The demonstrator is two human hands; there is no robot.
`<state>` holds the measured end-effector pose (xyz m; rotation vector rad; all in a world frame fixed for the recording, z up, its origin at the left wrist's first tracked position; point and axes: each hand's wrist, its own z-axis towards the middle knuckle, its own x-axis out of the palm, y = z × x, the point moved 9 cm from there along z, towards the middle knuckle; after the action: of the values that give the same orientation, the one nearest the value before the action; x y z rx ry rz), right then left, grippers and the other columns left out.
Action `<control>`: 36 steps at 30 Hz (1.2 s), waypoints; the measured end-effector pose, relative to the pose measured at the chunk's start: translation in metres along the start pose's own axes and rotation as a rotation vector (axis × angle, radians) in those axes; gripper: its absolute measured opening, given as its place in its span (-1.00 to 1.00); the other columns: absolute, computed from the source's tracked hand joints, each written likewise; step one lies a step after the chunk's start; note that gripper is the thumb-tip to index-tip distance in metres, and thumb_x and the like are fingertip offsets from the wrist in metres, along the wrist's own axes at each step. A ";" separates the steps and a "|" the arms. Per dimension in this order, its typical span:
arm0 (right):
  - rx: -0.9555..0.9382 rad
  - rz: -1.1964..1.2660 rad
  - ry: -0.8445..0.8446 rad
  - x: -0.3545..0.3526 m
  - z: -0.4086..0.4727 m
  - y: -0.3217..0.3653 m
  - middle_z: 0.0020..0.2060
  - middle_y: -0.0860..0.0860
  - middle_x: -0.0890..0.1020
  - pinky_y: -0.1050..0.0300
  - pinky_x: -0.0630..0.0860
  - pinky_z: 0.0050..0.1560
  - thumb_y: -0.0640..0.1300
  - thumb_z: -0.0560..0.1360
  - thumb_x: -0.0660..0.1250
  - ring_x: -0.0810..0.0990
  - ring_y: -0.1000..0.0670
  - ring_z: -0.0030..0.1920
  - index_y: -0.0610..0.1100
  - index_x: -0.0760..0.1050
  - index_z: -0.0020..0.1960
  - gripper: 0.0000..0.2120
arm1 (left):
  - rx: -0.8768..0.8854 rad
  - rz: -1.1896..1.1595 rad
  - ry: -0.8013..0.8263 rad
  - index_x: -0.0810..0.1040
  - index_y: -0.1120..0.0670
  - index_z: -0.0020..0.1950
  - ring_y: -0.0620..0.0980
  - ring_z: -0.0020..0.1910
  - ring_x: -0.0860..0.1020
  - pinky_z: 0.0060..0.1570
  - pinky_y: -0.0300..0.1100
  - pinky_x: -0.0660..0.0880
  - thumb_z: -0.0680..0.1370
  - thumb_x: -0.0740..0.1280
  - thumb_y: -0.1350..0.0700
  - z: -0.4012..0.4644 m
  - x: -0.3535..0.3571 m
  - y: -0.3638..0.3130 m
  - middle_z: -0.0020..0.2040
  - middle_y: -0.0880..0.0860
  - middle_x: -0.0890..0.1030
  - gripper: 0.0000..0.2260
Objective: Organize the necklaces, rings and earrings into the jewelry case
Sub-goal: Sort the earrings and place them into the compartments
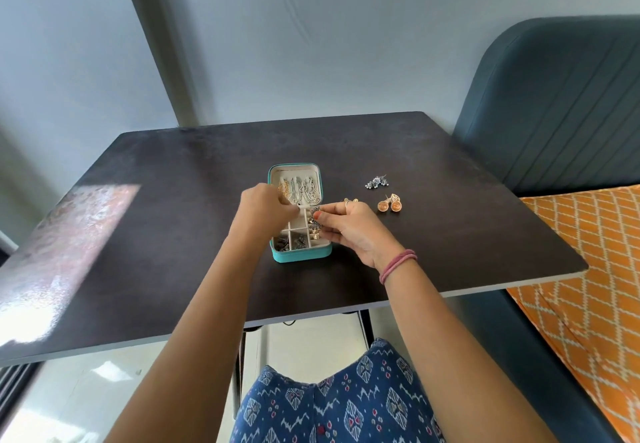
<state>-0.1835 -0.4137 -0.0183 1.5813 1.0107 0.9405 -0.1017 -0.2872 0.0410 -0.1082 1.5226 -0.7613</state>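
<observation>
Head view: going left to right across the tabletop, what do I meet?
Left hand → teal jewelry case → right hand, pinching a silver earring → orange earrings; silver earrings lie farther back, at about the same place.

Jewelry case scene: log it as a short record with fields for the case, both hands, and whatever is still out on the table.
case: teal jewelry case, open on the dark table
lid section: chains hang inside
tray: small compartments, several holding jewelry
left hand: over the case, fingers curled; what it holds is hidden
right hand: pinches a dark earring above the tray
still out: silver earrings, orange earrings, right of the case
</observation>
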 end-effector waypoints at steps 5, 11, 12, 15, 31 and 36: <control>-0.066 -0.166 0.038 0.008 0.001 0.005 -0.15 -0.01 0.64 0.27 0.61 -0.09 -0.30 0.49 0.39 0.63 0.10 -0.15 -0.19 0.58 0.03 -0.87 | -0.056 -0.410 -0.349 0.58 0.10 -0.15 -0.08 -0.31 0.48 -0.17 -0.12 0.47 0.54 0.35 0.04 -0.010 -0.018 0.028 -0.31 -0.03 0.55 -0.85; -0.114 -0.440 0.021 0.013 0.002 0.009 0.00 -0.08 0.66 0.18 0.61 0.03 -0.26 0.48 0.42 0.64 0.01 -0.01 -0.24 0.62 0.07 -0.83 | -0.204 -0.525 -0.344 0.55 0.09 -0.03 -0.15 -0.21 0.55 -0.22 -0.24 0.49 0.59 0.28 0.02 -0.019 0.020 0.072 -0.19 -0.07 0.59 -0.84; -0.109 -0.473 0.028 0.015 0.002 0.010 0.02 -0.08 0.67 0.14 0.61 0.06 -0.25 0.48 0.42 0.65 0.00 0.00 -0.24 0.62 0.06 -0.83 | -0.203 -0.519 -0.339 0.55 0.09 -0.03 -0.17 -0.22 0.55 -0.24 -0.27 0.48 0.59 0.27 0.03 -0.020 0.023 0.074 -0.18 -0.07 0.59 -0.86; -0.105 -0.634 0.043 0.020 0.003 0.013 -0.05 0.01 0.69 0.05 0.60 0.10 -0.22 0.47 0.42 0.67 -0.01 -0.02 -0.18 0.66 0.00 -0.88 | -0.189 -0.533 -0.324 0.54 0.08 -0.03 -0.18 -0.24 0.55 -0.30 -0.30 0.48 0.60 0.26 0.04 -0.020 0.027 0.071 -0.19 -0.07 0.58 -0.87; -0.123 -0.843 -0.032 0.027 0.002 0.022 -0.26 0.05 0.63 0.28 0.48 -0.25 -0.17 0.40 0.48 0.62 0.06 -0.18 -0.06 0.62 -0.13 -0.92 | -0.210 -0.620 -0.379 0.55 0.07 -0.03 -0.13 -0.24 0.56 -0.20 -0.12 0.60 0.60 0.27 0.03 -0.019 0.026 0.081 -0.23 -0.11 0.57 -0.86; -0.151 -0.837 -0.085 0.020 0.001 0.019 -0.20 -0.02 0.72 0.21 0.58 -0.13 -0.14 0.41 0.47 0.68 0.00 -0.16 -0.11 0.70 -0.16 -0.94 | -0.200 -0.632 -0.379 0.56 0.09 -0.03 -0.14 -0.23 0.57 -0.21 -0.20 0.57 0.60 0.28 0.03 -0.019 0.027 0.080 -0.23 -0.11 0.58 -0.85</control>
<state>-0.1724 -0.3979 0.0021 0.9096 1.3405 0.3483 -0.0923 -0.2316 -0.0248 -0.8672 1.1935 -1.0098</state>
